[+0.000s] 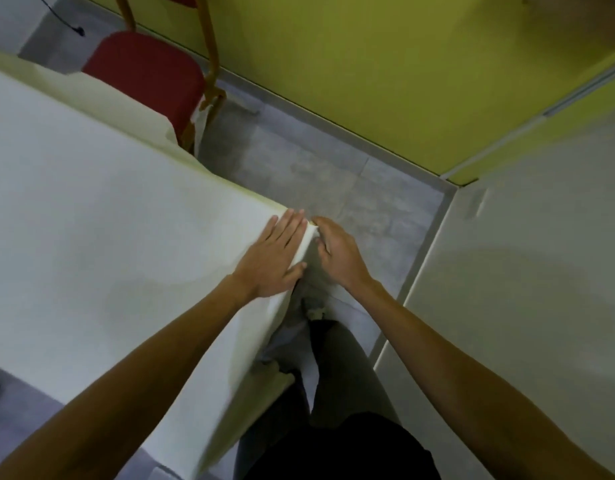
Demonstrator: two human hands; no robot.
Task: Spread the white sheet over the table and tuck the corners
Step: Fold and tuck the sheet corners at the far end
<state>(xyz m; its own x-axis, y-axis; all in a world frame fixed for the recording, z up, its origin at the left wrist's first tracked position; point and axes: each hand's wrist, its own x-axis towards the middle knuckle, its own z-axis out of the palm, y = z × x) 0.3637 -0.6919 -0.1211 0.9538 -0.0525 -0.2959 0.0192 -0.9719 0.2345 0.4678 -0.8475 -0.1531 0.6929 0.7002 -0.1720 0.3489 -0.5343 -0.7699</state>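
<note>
The white sheet (101,202) covers the table top and hangs over its far and near edges. At the table's right corner my left hand (276,254) lies flat on the sheet, fingers spread, palm down. My right hand (337,254) is just past the corner, below the edge, with its fingers curled on the hanging fold of the sheet. The fingertips of that hand are partly hidden by the fold.
A red-seated wooden chair (143,74) stands at the table's far side, partly under the sheet's overhang. Grey floor (316,168) lies beyond the corner. A yellow-green wall (368,64) and a pale wall (524,271) close the right side. My legs stand beside the table.
</note>
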